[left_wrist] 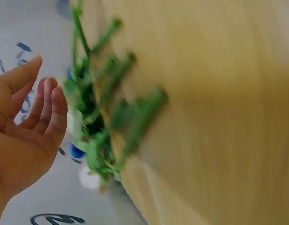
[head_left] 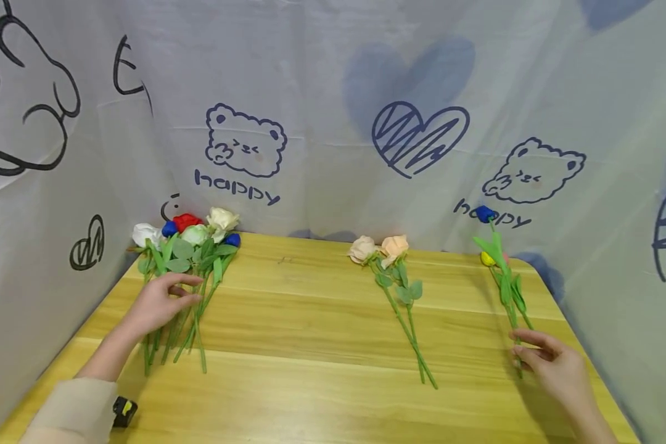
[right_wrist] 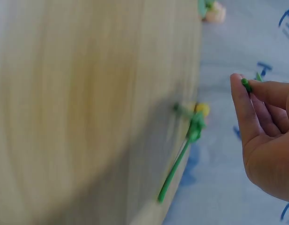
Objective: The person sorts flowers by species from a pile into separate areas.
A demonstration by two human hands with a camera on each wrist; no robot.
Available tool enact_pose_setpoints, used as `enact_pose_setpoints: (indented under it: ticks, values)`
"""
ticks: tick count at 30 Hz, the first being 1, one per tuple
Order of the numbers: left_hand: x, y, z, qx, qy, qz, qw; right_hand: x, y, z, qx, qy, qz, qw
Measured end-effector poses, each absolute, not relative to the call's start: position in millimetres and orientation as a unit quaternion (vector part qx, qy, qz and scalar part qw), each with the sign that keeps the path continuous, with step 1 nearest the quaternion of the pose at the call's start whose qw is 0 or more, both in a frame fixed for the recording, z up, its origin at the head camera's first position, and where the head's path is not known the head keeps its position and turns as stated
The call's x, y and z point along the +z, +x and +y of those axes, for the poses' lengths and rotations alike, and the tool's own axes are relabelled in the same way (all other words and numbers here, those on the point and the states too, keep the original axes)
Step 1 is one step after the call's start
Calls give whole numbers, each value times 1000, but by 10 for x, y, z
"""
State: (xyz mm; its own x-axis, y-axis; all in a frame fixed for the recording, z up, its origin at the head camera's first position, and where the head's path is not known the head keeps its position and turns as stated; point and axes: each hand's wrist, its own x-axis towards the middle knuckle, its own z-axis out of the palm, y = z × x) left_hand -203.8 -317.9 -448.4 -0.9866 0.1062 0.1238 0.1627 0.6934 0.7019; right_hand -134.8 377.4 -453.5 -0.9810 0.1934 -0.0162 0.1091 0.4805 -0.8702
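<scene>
My right hand pinches the lower stem of a blue tulip between thumb and fingers, at the table's right side. The stem's cut end pokes out of the pinch in the right wrist view. Behind it lie a yellow tulip and a pink tulip, partly covered by its leaves. My left hand hovers over the stems of a flower bunch at the left, fingers loosely bent and holding nothing. That bunch has a red rose, a white rose, cream roses and blue tulips.
Two peach roses with crossed stems lie right of the middle of the wooden table. A small black and yellow object is beside the left sleeve. Printed cloth hangs behind the table and along both sides.
</scene>
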Motion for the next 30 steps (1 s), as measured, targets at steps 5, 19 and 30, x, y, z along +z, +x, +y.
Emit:
enact_pose_setpoints:
  ticks: [5,19,30]
  values:
    - [-4569,-2114,-3318,-390,-85,-917,-10,-4620,-1359,4063,494,-100,-863,28]
    - [-4667,-2172,-3356,-405,-74,-908,-73,-4802,-1449,4399,512,-137,-846,-56]
    - [-4656,-2132,-3347,-421,-41,-902,-81,-4805,-1471,4373,471,-124,-872,-48]
